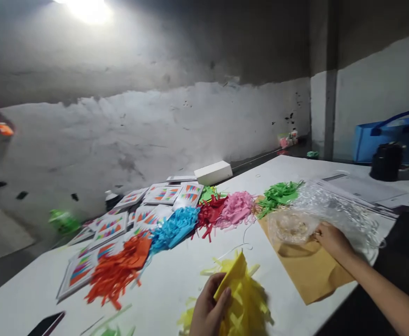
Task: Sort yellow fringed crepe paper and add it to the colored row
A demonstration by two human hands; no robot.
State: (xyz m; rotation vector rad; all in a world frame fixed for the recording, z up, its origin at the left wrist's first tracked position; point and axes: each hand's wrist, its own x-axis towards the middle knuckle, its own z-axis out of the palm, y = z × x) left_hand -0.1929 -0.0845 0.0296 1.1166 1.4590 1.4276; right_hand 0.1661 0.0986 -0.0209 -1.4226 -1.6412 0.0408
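On the white table (176, 280), left fingers (222, 298) pinch yellow paper (243, 294); right fingers (321, 233) grip a clear bag (334, 207).

On the desk (176, 284), the envelope (309, 270) is the landmark: paper tassels (176, 228) lie left of it, printed cards (162, 193) behind those, a plastic bag (330, 210) on it.

On the white table (176, 280), fringed paper bundles are laid in a row: orange (118, 270), blue (174, 228), red (209, 212), pink (236, 208), green (278, 195). Printed colour-pattern cards (111, 227) and a white rectangular box (213, 172) are noted behind.
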